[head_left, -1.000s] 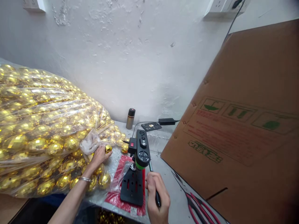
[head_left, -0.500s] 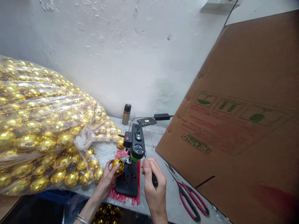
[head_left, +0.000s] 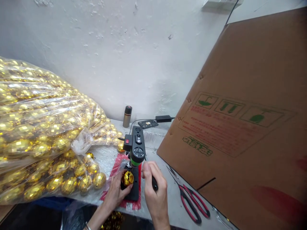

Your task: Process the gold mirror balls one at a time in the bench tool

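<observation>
A shiny gold faceted ball [head_left: 127, 178] is gripped in my left hand [head_left: 116, 190], thumb on its near side and fingers at its left. It sits over the black base plate [head_left: 135, 191] of a small bench drill press [head_left: 137, 143], just below the chuck. My right hand [head_left: 155, 188] is wrapped round the black-knobbed lever [head_left: 154, 183] at the drill press's right side. Beneath the base plate lies a red plastic wrap [head_left: 112, 177]. Whether the drill bit touches the ball is hidden from me.
Large clear bags [head_left: 48, 127] of gold balls fill the left. A cardboard box [head_left: 230, 115] leans at the right, with red-handled scissors [head_left: 193, 201] beside it. Behind the drill press stand a dark-capped bottle [head_left: 127, 116], a phone-like black slab [head_left: 148, 123] and a power adapter [head_left: 164, 118].
My left hand has brought the gold ball rightward and nearer, from beside the drill press to over its base plate. My right hand stays on the lever. The view has shifted slightly.
</observation>
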The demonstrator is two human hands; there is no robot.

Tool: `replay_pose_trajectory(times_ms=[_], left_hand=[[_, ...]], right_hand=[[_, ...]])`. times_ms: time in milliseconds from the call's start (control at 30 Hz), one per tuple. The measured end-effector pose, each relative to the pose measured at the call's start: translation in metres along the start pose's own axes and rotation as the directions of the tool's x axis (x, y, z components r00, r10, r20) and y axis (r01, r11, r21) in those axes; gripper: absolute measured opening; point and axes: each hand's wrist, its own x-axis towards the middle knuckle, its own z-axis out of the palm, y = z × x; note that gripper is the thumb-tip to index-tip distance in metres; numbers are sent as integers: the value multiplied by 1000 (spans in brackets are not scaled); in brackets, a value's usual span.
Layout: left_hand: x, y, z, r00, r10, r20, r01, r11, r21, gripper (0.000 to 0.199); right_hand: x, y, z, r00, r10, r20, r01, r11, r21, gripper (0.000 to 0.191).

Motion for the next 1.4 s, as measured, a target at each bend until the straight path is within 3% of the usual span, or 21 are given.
replay_pose_trajectory(times_ms=[267, 500, 700, 933, 1133, 1400], left_hand=[[7, 7, -6, 997, 46, 65, -51, 996, 69, 53], [17, 17, 3, 996, -8, 92, -7, 987, 162, 53], [15, 16, 6, 991, -33, 126, 12, 987, 161, 54], [13, 20, 5, 990, -69, 120, 49, 986, 160, 52], [11, 17, 8, 990, -81, 119, 64, 988, 139, 52], [10, 15, 10, 992, -69, 109, 50, 985, 165, 52]], right_hand=[[-4, 2, 0, 1000, -5, 0, 5, 1000, 11, 36], [-8, 3, -1, 1000, -18, 13, 18, 1000, -4, 32], [-19, 13, 1, 994, -113, 4, 113, 994, -7, 23], [-46, 44, 12, 961, -274, -42, 274, 962, -18, 27], [-56, 54, 20, 970, -214, -116, 212, 977, -32, 27], [-63, 61, 24, 963, -216, -162, 216, 976, -18, 27]])
